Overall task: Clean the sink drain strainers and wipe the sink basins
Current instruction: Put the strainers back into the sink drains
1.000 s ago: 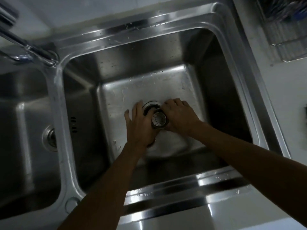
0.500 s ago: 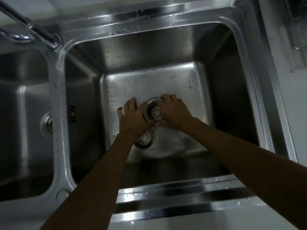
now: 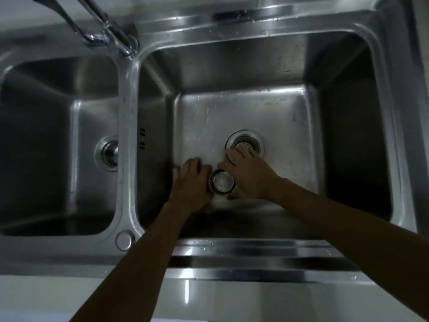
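Note:
In the right basin (image 3: pixel 348 126) the drain (image 3: pixel 245 145) holds a perforated strainer (image 3: pixel 244 147). A second round metal strainer cup (image 3: pixel 222 182) sits on the basin floor just nearer than the drain. My left hand (image 3: pixel 190 182) lies against its left side with bent fingers. My right hand (image 3: pixel 249 175) wraps its right side, thumb below the cup and fingertips over the drain's near rim. The left basin (image 3: pixel 58 112) has its own drain (image 3: pixel 108 153) with a plug-like strainer in it.
The chrome faucet (image 3: pixel 109 31) stands at the back on the divider (image 3: pixel 126 135) between the two basins. A round cap (image 3: pixel 124 240) sits on the front rim. A pale countertop (image 3: pixel 232 298) runs along the near edge.
Both hands have left the drain, where a strainer now sits, and moved nearer to close around the second strainer cup. The camera has swung left and shows more of the left basin.

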`<move>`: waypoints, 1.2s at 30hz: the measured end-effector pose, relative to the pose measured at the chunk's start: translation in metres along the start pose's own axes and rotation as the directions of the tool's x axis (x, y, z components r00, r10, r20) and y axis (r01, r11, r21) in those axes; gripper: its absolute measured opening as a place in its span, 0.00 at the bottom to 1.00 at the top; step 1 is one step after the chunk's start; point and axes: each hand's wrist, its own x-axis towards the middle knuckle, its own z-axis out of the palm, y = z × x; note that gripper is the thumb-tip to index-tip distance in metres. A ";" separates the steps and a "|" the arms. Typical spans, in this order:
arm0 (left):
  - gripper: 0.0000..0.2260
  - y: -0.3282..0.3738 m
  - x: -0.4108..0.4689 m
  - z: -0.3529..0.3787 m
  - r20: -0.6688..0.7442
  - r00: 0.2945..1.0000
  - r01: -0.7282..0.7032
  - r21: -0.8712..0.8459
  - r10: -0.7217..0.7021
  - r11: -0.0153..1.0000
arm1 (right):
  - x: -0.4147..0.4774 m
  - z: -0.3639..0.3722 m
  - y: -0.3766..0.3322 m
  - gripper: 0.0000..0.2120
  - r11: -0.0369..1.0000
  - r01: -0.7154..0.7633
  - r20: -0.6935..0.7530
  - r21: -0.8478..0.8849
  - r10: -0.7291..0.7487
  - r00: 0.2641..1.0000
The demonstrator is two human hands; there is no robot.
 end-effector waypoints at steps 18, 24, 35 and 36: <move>0.39 0.001 -0.039 -0.052 -0.280 0.960 -0.038 -0.183 -0.016 0.982 | -0.026 -0.062 -0.025 0.42 0.987 0.022 -0.327 -0.158 -0.074 0.942; 0.41 -0.040 -0.078 -0.100 -0.442 0.896 -0.050 -0.181 -0.036 0.982 | -0.007 -0.121 -0.073 0.43 0.965 0.068 -0.434 -0.253 -0.176 0.884; 0.40 -0.194 -0.112 -0.127 -0.557 0.822 -0.034 -0.253 -0.117 0.967 | 0.097 -0.178 -0.185 0.43 0.902 0.142 -0.445 -0.408 -0.332 0.832; 0.40 -0.211 -0.112 -0.123 -0.546 0.827 -0.018 -0.255 -0.129 0.967 | 0.112 -0.173 -0.197 0.43 0.904 0.148 -0.437 -0.401 -0.331 0.837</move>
